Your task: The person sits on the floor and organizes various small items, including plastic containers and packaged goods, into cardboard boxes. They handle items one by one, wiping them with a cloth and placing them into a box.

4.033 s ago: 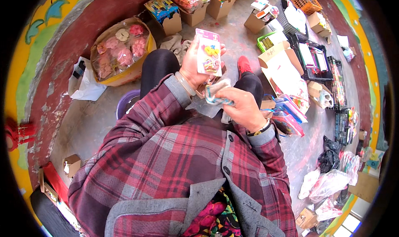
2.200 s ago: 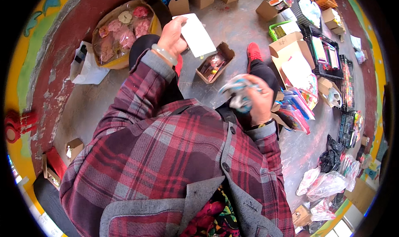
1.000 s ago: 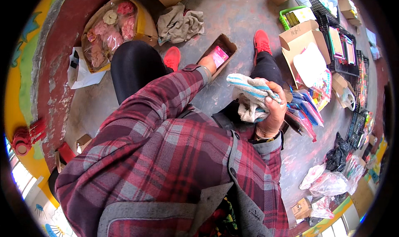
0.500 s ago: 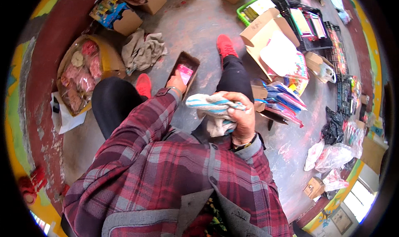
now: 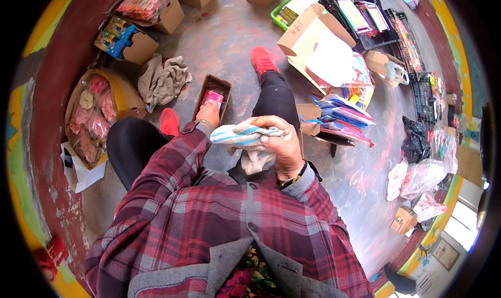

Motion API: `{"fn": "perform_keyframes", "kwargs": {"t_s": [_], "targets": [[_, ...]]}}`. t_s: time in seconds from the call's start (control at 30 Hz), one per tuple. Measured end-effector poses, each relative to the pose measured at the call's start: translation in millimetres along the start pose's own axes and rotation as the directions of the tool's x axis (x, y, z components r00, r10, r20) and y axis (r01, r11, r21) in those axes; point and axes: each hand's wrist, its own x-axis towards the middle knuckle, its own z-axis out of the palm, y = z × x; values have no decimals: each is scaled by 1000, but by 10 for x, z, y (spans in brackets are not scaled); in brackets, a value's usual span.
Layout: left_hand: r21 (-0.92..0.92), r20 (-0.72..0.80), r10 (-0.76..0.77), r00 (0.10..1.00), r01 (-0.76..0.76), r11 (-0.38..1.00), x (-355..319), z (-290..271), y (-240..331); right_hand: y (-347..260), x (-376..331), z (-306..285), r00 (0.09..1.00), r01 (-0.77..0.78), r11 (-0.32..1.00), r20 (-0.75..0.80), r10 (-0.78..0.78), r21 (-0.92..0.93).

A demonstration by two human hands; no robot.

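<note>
My left hand reaches into the near end of a small open brown cardboard box on the floor. Its fingers are closed at a small pink packet inside that box; the fingertips are partly hidden. Bunched in my right hand is a white cloth with blue stripes, its fingers wrapped round it. One end of the cloth sticks out toward my left wrist, and the rest hangs below the hand.
A crumpled grey-beige cloth lies left of the box. Beyond it stands a carton of pink bagged items. To the right are an open carton, stacked blue and pink packets, black crates and plastic bags.
The whole view has shifted, so most things appear further left. My left hand stays at the pink packet in the box, and the striped cloth remains in my right hand.
</note>
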Motion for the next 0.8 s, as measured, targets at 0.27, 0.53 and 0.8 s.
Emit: {"fn": "perform_keyframes", "kwargs": {"t_s": [0.27, 0.53, 0.8], "targets": [[-31, 196, 50, 979, -45, 999, 83, 285, -231, 18, 8, -63, 1000, -9, 1000, 3, 9, -3], [54, 405, -12, 914, -10, 999, 253, 235, -256, -17, -47, -39, 1000, 1, 999, 20, -2, 33], [-40, 242, 8, 970, 2, 999, 206, 61, -212, -124, -387, -292, 920, 376, 907, 37, -390, 188]]}}
